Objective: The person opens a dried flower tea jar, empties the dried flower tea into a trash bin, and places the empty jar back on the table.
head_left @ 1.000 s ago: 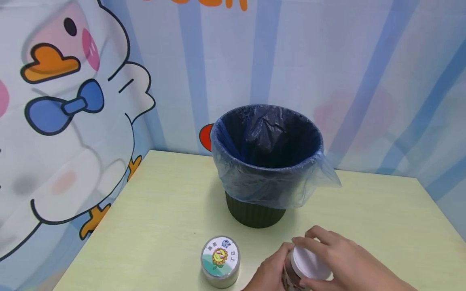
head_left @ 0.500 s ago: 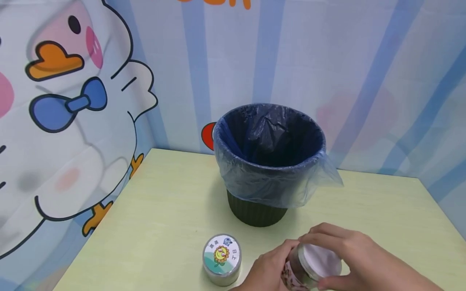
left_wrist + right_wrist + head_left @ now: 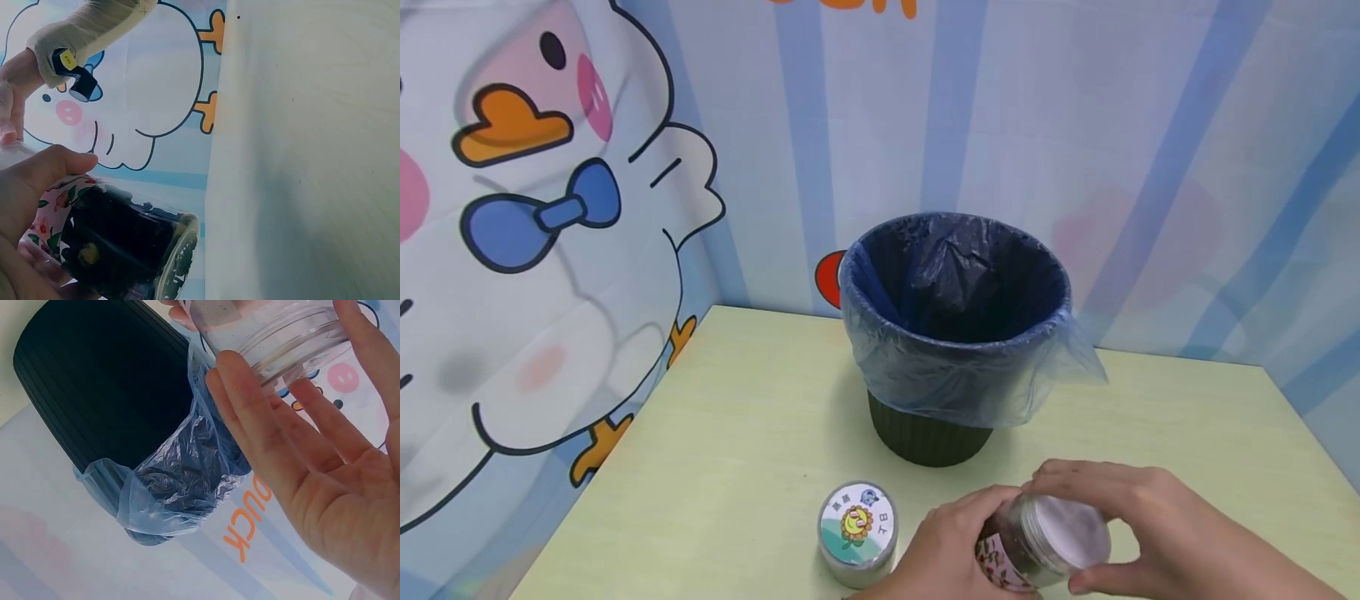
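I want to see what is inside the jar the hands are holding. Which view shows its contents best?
The left wrist view: the jar shows dark contents through its clear wall below the floral label. The head view shows mostly its white lid between the left hand and right hand. The right wrist view shows only the threaded neck.

Both hands are on a tilted clear jar (image 3: 1037, 550): left hand (image 3: 943, 554) grips the body, right hand (image 3: 1157, 533) grips its lid. Another jar with a sunflower label (image 3: 857, 533) sits just left, lined bin (image 3: 955, 333) behind on the tabletop (image 3: 737, 433).

Bin (image 3: 928, 433) close behind, tin (image 3: 857, 533) left
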`<state>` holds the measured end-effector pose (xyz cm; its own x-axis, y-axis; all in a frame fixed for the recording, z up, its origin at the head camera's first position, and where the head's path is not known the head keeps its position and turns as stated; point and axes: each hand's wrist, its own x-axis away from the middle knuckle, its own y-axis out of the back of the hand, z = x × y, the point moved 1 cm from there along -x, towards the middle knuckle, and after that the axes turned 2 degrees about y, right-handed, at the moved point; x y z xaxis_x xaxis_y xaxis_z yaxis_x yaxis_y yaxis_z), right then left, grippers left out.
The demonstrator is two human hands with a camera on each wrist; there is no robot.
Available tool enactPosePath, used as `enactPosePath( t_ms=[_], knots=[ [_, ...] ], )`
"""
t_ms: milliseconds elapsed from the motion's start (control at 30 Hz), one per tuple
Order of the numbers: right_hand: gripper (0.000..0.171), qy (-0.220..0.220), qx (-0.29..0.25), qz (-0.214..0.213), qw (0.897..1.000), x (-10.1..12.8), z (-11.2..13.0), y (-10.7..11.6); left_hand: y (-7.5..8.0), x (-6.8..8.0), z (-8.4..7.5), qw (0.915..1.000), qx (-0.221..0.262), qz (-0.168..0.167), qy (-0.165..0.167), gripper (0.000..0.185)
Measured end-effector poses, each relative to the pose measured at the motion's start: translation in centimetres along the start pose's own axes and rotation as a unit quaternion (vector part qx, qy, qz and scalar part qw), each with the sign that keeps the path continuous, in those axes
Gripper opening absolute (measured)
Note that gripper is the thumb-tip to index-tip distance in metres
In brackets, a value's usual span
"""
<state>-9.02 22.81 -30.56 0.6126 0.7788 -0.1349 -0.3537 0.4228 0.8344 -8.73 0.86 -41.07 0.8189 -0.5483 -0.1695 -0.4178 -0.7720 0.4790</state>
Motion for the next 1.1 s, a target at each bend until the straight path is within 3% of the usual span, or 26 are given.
enactPosePath(
  t_ms=[267,400,633,1100],
  knots=[
    [0.062,0.003,-0.029,0.005,1.000,0.08,-0.04,0.25,0.36,-0.11,-0.25,0.9987,0.043,0.020,0.020,0.067],
    [0.063,0.031,-0.018,0.000,0.999,0.00,-0.17,0.23,0.55,-0.11,-0.38,0.9972,0.061,0.028,0.034,0.065],
    [0.064,0.051,0.008,0.011,0.999,0.25,-0.62,0.31,0.66,-0.22,-0.54,0.9977,0.049,0.032,0.036,0.066],
    [0.066,0.087,0.004,0.026,0.996,0.49,-0.47,0.58,0.76,-0.23,-0.79,0.9924,0.074,0.053,0.082,0.067]
  ],
)
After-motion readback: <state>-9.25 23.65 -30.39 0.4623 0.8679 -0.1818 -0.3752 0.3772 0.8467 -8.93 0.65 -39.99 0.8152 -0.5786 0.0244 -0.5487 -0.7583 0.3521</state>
